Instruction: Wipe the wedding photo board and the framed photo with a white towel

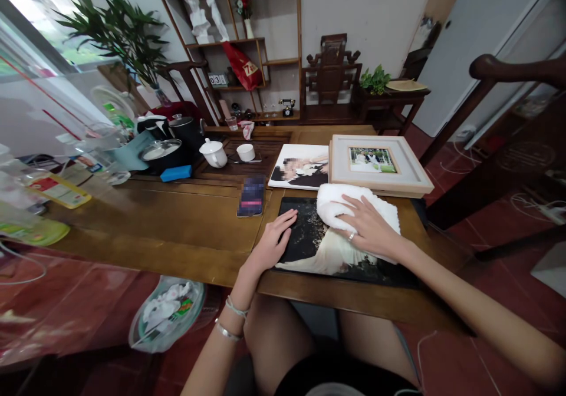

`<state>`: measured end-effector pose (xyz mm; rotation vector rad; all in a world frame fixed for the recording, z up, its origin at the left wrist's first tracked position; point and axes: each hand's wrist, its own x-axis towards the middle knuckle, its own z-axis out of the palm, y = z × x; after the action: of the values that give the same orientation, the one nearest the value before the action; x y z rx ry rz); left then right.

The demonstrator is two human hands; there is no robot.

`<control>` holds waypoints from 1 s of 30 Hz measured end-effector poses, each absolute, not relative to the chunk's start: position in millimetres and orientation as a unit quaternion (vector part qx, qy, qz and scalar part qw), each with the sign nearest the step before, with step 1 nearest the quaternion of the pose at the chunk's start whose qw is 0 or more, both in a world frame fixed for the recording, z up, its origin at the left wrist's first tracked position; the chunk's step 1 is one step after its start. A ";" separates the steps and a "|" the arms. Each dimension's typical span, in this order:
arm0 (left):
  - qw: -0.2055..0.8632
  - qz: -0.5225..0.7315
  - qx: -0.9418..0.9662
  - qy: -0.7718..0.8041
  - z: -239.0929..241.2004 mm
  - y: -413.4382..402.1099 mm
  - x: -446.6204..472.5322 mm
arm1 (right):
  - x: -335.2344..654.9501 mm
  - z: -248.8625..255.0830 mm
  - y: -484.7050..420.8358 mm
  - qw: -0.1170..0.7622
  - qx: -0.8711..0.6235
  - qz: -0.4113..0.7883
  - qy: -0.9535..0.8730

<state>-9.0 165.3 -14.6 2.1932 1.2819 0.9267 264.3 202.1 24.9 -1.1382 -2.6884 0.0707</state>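
At the lower centre-right of the frame, a dark photo panel [305, 225] lies flat on the table [177, 207], near its front edge, just below a white print [300, 166] and a pale frame [374, 160]. The left hand [270, 244] lies flat at the panel's left side, fingers extended and gripping nothing. The right hand [369, 228] is spread over a white cloth [329, 198] on the panel's upper right; its fingers look splayed over the cloth rather than clenched. The cloth looks thick, soft and light, so a broad palm on top should suit it, or a pinch at a loose corner. The panel seems stiff and thin, probably smooth enough to slide under a push; its pale-flecked surface could scuff. It is best taken by opposite side edges, palms kept off the picture. A phone [251, 197] lies just beside, toward the upper left of the panel.
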 end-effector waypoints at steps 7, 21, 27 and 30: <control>0.215 0.329 0.795 0.463 -13.2 166.0 -9.3 | 244.8 27.1 124.4 0.068 -0.274 0.101 -0.954; 0.217 0.325 0.795 0.464 -13.7 165.9 -9.5 | 273.8 24.8 213.0 0.135 -0.387 0.010 -0.912; 0.216 0.325 0.793 0.468 -14.4 166.2 -9.2 | 269.1 25.2 160.5 0.083 -0.330 0.049 -0.939; 0.217 0.323 0.795 0.467 -13.3 166.4 -8.8 | 254.2 27.2 120.0 0.057 -0.262 0.108 -0.957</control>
<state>-8.8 166.4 -13.3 2.2015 1.2925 0.8941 254.2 120.0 27.2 -0.7957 -2.9018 0.3263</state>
